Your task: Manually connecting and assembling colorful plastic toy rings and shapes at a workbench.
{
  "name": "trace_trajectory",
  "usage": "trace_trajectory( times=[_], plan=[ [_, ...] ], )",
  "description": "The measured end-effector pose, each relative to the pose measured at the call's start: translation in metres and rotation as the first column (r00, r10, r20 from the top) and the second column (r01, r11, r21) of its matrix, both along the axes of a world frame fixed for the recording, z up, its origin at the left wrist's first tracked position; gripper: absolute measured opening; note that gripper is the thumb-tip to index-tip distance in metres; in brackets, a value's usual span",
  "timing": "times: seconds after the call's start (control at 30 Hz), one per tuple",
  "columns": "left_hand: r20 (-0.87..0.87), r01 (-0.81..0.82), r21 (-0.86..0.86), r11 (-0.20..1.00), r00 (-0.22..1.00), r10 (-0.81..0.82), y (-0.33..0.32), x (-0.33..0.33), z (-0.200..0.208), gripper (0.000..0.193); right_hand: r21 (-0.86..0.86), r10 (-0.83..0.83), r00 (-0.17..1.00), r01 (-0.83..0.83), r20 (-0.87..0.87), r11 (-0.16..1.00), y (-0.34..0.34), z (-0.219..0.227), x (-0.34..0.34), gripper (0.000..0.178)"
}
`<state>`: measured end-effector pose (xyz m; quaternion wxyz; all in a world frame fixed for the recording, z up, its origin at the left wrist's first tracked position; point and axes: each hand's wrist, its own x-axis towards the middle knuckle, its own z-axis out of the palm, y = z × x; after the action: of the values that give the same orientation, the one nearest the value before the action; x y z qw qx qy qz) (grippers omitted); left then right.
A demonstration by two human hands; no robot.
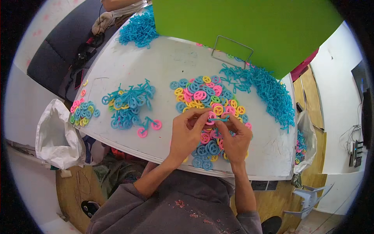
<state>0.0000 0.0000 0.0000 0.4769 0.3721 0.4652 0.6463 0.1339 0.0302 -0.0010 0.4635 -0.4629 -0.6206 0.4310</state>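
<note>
Above a mixed heap of small plastic wheels in blue, pink, yellow and green, both my hands meet over the white table. Pinched in my left hand is a pink toy wheel. My right hand closes its thumb and fingers on a teal toy bicycle frame, which touches the pink wheel. Fingers partly cover where the two parts meet. To the left of my hands lies a toy bicycle with two pink wheels, beside a pile of toy bicycles.
Teal frames lie in a long heap at right and another heap at far left. A green panel stands across the back, with a wire stand before it. White sacks hang at both table sides.
</note>
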Motion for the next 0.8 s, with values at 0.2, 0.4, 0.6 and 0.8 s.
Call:
trace_trajectory(
  times=[0.2,0.4,0.6,0.8],
  plan=[
    [-0.128,-0.098,0.056,0.994,0.986,0.105,-0.001,0.003,-0.004,0.017,-0.111,-0.043,0.999,0.045,0.018,0.993,-0.002,0.008,-0.007,0.02],
    [-0.411,-0.164,0.151,0.975,0.886,0.213,-0.002,0.001,-0.006,0.016,-0.078,-0.073,0.996,0.077,0.058,0.994,-0.005,0.01,-0.007,0.021],
    [-0.345,-0.158,0.094,0.983,0.921,0.181,-0.002,0.001,-0.003,0.013,0.078,-0.173,0.976,0.163,0.133,0.983,-0.011,0.016,-0.013,0.02],
    [0.145,0.004,0.007,1.0,0.989,-0.005,0.0,-0.008,-0.001,0.009,0.281,-0.114,0.97,0.05,0.215,0.958,0.001,0.0,-0.002,0.018]
  ],
)
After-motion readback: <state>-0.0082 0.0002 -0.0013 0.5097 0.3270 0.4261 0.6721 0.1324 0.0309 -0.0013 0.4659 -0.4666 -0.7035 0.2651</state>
